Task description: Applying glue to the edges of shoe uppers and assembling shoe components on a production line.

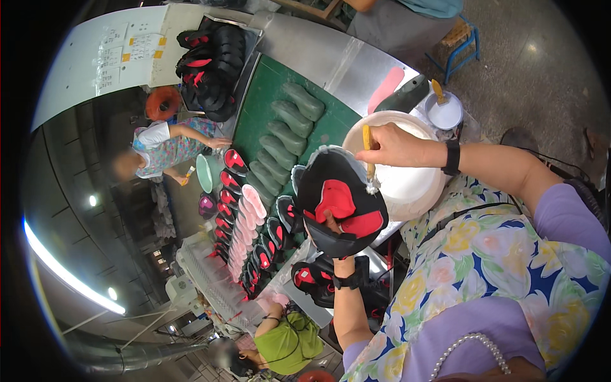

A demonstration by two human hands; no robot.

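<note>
I count one paintbrush (367, 149) grasped by the right hand's (400, 145) fingers, one black-and-red shoe upper (318, 172) gripped by the left hand (330, 220), mostly hidden, at the near edge of the desk (332, 126)

Your right grip (393, 146) holds a yellow-handled brush (367, 141), its white-coated bristles at the right edge of a black shoe (337, 196) with red lining. Your left grip (330, 221) holds that shoe, thumb inside. Just right sits a bucket (425, 205) of white liquid. Leftward, the green tabletop (251, 95) carries foot-shaped green pieces (277, 142); another person (153, 149) stands far left.
</note>
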